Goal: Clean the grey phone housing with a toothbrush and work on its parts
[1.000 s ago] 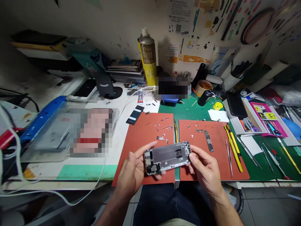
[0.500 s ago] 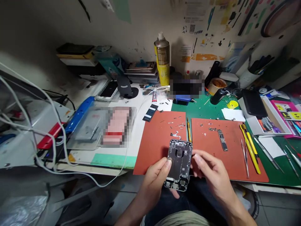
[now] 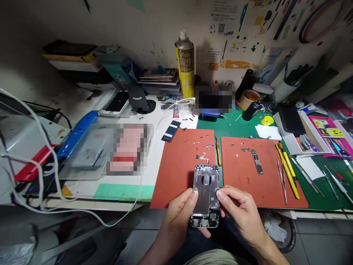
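**Open phone housing held in both hands at the desk edge**

**Step in hand.** The phone housing (image 3: 206,193) has its display off and its inner side up, with its long axis pointing away from the person. Its far end sits over the near edge of the left red mat (image 3: 176,173). Its near end hangs out past the desk edge (image 3: 116,201), above the lap.

- The left hand (image 3: 176,213) cradles the housing from below, thumb laid on the left rim.
- The right hand (image 3: 241,215) pinches the right rim between thumb and forefinger.
- Both hands are partly curled and lightly closed on the housing; neither holds a tool.

This reads as an inspection or reorienting hold within dismantling work. The logic board (image 3: 256,162) already lies out on the right red mat (image 3: 248,187), and loose screws and brackets (image 3: 202,147) are scattered on the left mat.

**What a next move calls for.** Setting the housing down needs a flat, bare patch, and the near part of either mat offers one. Picking up a tool needs one hand free, so the other must take a firmer hold first.

**Edges and open room.**

- Half the housing is past the desk edge, so a slip would send it to the floor.
- The yellow screwdriver (image 3: 218,156) lies between the mats, just beyond the housing's far right corner.
- The tweezers (image 3: 281,180) and the yellow pry tool (image 3: 288,170) sit at the right mat's outer side, well apart from the hands.
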